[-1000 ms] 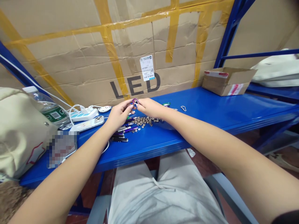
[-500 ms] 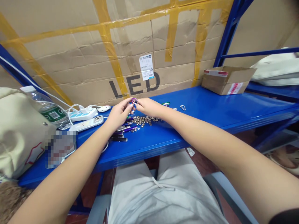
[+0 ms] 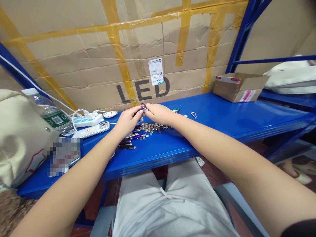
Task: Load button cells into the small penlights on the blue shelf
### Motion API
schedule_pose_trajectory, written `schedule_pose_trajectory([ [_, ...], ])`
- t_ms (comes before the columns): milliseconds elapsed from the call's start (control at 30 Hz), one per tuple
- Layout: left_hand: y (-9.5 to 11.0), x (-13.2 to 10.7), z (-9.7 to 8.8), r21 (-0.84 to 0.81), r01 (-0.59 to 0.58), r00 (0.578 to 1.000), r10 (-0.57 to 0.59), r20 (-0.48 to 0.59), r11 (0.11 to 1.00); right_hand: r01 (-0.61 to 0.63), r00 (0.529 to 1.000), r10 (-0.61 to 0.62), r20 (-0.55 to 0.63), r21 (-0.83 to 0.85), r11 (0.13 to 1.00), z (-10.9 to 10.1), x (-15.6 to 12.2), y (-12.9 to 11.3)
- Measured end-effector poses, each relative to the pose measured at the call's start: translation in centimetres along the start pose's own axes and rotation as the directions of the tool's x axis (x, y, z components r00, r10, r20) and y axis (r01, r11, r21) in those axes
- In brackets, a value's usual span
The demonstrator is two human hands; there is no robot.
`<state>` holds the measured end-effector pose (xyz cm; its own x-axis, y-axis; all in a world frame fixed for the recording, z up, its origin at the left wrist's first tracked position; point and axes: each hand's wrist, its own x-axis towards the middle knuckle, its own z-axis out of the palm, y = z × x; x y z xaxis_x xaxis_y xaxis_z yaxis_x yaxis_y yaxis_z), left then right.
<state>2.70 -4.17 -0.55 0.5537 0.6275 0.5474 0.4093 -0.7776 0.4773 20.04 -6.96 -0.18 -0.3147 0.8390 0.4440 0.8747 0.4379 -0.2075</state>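
My left hand [image 3: 128,121] and my right hand [image 3: 159,113] meet above a blue steel shelf [image 3: 222,121], their fingertips pinching a small purple metal carabiner [image 3: 143,106]. Just below the hands lies a loose pile of silver button cells [image 3: 153,127]. Several slim purple and black metal tubes [image 3: 127,142], possibly small flashlights or pens, lie beside it, nearest my left wrist. A green clip [image 3: 175,110] and a silver carabiner [image 3: 194,114] rest to the right of my right hand, untouched.
A power strip [image 3: 86,120], a phone [image 3: 91,130], a water bottle [image 3: 49,113] and a beige bag [image 3: 22,138] crowd the shelf's left side. A small cardboard box [image 3: 238,87] stands far right. A large taped carton [image 3: 138,49] forms the back wall.
The purple carabiner has turned in my fingers and now looks narrower, more edge-on. My hands have stayed close together, and the view has shifted slightly.
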Motion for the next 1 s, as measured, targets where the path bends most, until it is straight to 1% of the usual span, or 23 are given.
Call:
schedule_pose_trajectory([
  [100,-0.16,-0.04,-0.27,-0.073,0.011,0.999,-0.013,-0.032,0.997,-0.007,1.000,0.007,0.005,-0.015,1.000,-0.22,-0.12,-0.11],
  [233,-0.64,-0.04,-0.71,-0.095,0.032,0.998,-0.037,-0.051,0.995,0.005,1.000,-0.005,0.006,-0.022,1.000,-0.51,-0.29,-0.16],
  [300,-0.83,-0.03,-0.76,-0.126,0.037,0.999,-0.042,-0.034,0.991,0.017,1.000,-0.017,0.003,-0.030,0.999,-0.53,-0.28,-0.09],
  [433,-0.83,-0.06,-0.56,-0.190,0.026,0.999,-0.018,0.042,0.981,0.024,0.999,-0.025,-0.020,-0.061,0.998,-0.35,-0.11,0.19],
  [500,-0.69,-0.10,-0.44,-0.201,0.021,0.998,-0.010,0.056,0.979,0.028,0.999,-0.030,-0.023,-0.081,0.996,-0.29,-0.03,0.29],
  [733,-0.62,-0.20,-0.19,-0.135,0.030,0.999,-0.027,0.028,0.990,0.021,1.000,-0.020,0.012,-0.129,0.991,-0.34,0.03,0.09],
  [867,-0.63,-0.14,-0.07,-0.075,0.039,0.998,-0.042,-0.038,0.996,0.024,1.000,-0.022,0.020,-0.148,0.989,-0.32,0.05,-0.12],
  [933,-0.51,-0.03,-0.03,-0.078,0.065,0.995,-0.070,-0.074,0.995,0.024,0.999,-0.019,0.030,-0.159,0.987,-0.22,0.08,-0.11],
  [1000,-0.44,0.16,-0.03,-0.130,0.095,0.991,-0.107,-0.084,0.987,0.029,0.999,-0.023,0.041,-0.138,0.990,-0.03,0.11,0.00],
])
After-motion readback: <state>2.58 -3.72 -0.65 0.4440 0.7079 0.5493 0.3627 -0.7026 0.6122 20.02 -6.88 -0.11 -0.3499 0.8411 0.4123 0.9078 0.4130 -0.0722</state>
